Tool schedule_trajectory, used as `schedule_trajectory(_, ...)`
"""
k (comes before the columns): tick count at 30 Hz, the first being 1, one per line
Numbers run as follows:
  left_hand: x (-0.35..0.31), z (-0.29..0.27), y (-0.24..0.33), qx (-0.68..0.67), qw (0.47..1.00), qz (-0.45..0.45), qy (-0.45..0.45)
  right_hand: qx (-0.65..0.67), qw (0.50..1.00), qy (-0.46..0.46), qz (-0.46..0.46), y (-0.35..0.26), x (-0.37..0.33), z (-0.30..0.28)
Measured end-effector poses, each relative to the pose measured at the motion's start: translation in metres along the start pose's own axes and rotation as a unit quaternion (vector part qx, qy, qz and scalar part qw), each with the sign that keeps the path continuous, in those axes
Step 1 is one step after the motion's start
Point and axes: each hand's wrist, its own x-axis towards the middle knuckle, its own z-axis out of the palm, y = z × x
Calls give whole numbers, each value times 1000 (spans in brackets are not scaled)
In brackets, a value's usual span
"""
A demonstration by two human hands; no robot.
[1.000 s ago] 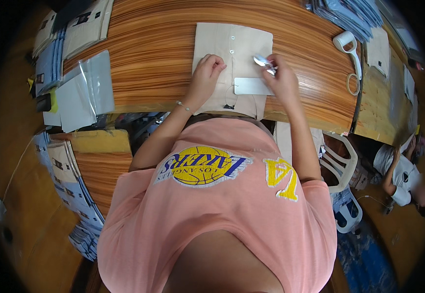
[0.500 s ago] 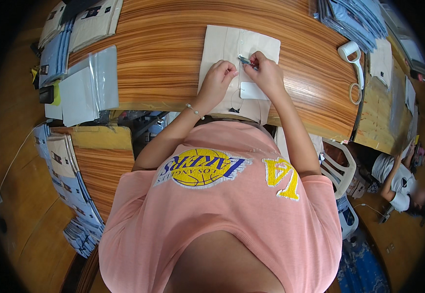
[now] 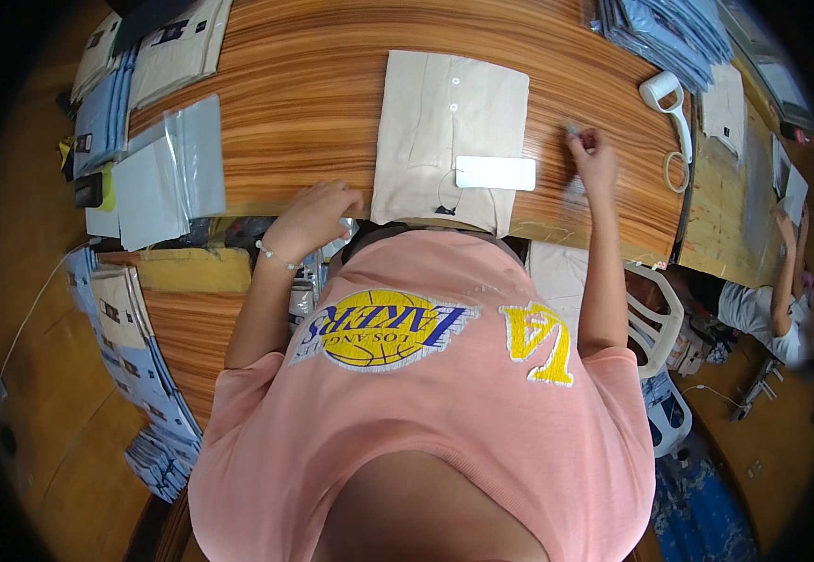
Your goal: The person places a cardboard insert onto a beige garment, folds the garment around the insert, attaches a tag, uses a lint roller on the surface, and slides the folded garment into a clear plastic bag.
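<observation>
In front of me a folded beige shirt (image 3: 411,117) lies flat on the wooden table, with white buttons down its middle. A white hang tag (image 3: 496,173) on a thin loop rests on its lower right part. My right hand (image 3: 596,167) is over the table to the right of the shirt, apart from it. Its fingers are pinched on small thread snips (image 3: 572,129), of which only the blade end shows. At the table's near edge, left of the shirt, my left hand (image 3: 313,222) is empty, its thumb apart from the loosely bent fingers.
Clear plastic bags (image 3: 196,155) and white sheets (image 3: 149,192) lie at the left, near stacked folded garments (image 3: 177,51). Blue packed garments (image 3: 664,37) sit at the far right, above a white handheld device (image 3: 664,94) and a tape roll (image 3: 675,172). Another person (image 3: 762,309) works at the right.
My right hand has moved right, off the shirt, with the snips. My left hand has left the shirt and gone left toward the table edge. The tag has shifted slightly right.
</observation>
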Motion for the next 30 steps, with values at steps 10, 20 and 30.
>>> schedule_trajectory(10,123,39,76,17,925,223,308,-12,981,112,-157,-57,-41,-14)
schedule_trajectory(20,125,38,42,-221,863,86,445,94,961,-32,-258,-74,-109,5)
schedule_trajectory(30,86,54,48,72,917,221,324,15,969,145,-200,-34,-55,-13)
